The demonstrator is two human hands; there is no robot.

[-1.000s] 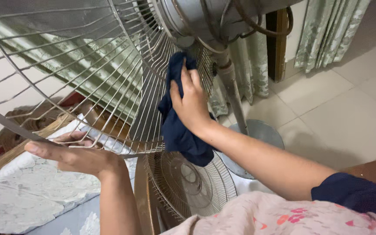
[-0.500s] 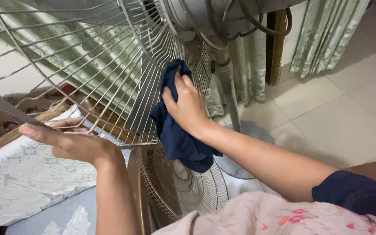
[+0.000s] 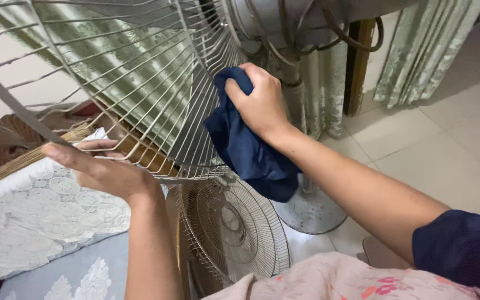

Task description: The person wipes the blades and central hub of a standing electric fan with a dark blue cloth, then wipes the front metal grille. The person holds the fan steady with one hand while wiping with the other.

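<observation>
Right hand [image 3: 262, 105]: fingers clamped together on a dark navy blue cloth rag [image 3: 248, 150], pressing its bunched upper part against the spokes of a large pale grey wire fan guard [image 3: 140, 100] close to the hub; the rest of the rag hangs loose below the wrist, in front of the fan's base. Left hand [image 3: 98, 169]: fingers apart and extended, holding nothing closed, laid along the lower rim of the same guard, fingertips touching the outer wire ring. Guard: mounted on a grey pedestal fan motor housing [image 3: 284, 22], tilted toward the camera, with dark cables looped behind the housing. Second round wire fan grille [image 3: 231, 225]: detached, standing on edge below the guard, between the two forearms. Round grey fan base [image 3: 312, 208]: on the cream tiled floor [image 3: 451, 150], partly hidden by the rag. White lace-patterned cover [image 3: 34, 216]: lying at left, beneath the left hand. Pale green patterned curtains [image 3: 418, 50]: hanging behind the fan.
</observation>
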